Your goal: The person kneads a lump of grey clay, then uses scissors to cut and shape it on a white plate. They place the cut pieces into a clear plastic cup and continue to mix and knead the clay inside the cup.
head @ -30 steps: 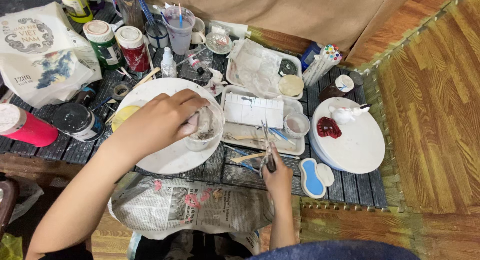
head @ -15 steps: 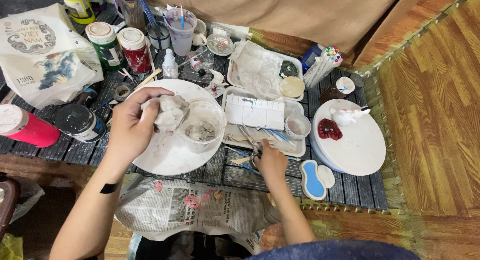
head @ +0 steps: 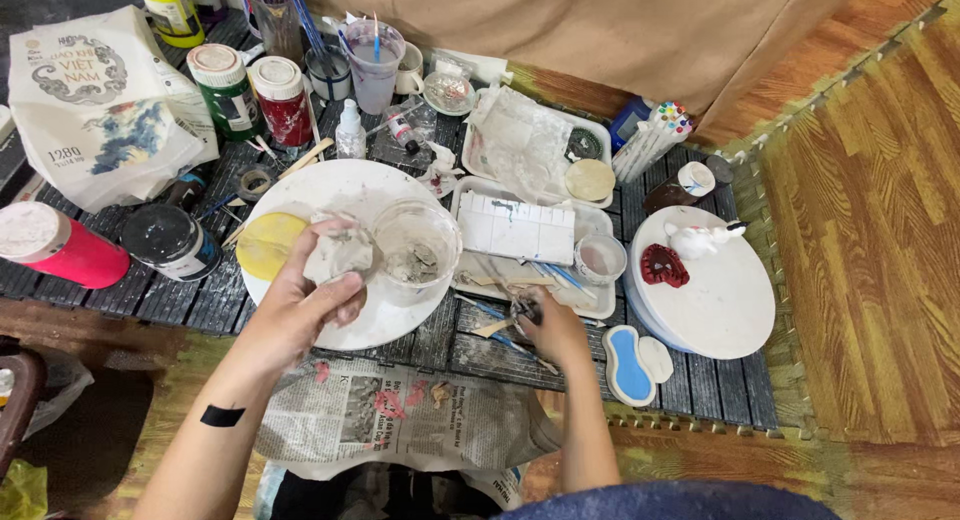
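The left hand [head: 300, 305] grips a crumpled rag [head: 338, 252] just beside a clear cup [head: 415, 250] on the white round plate [head: 330, 190] (near its front edge). The right hand [head: 548, 325] closes on a brush [head: 522, 312] by the tray's [head: 590, 305] front edge.

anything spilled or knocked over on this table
Nothing looks spilled or tipped. The left hand holds a crumpled rag beside an upright, grimy plastic cup on the white plate.

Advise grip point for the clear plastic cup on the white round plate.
Take the clear plastic cup by its side wall near the rim, coming from the right. It stands upright on the white round plate; the left hand with a crumpled rag crowds its left side.
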